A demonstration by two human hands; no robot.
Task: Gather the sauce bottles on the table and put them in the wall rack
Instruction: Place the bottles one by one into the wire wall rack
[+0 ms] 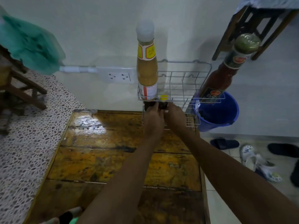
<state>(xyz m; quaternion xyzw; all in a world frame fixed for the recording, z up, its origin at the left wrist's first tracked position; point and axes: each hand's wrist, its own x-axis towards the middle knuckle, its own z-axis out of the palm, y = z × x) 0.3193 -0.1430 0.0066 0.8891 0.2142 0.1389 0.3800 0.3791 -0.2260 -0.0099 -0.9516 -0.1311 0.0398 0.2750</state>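
both hands meet at the lower tier of the wall rack [182, 75], the left hand [153, 122] and right hand [175, 118] each closing a narrow grip round small dark bottles [162, 105], one with a yellow cap [163, 97]. the placing step looks nearly done: a tall tan sauce bottle [147, 68] and a red sauce bottle [218, 81] already stand in the upper tier, and the worktop [113, 159] shows none left. next, seat the small ones upright, then let go gently.
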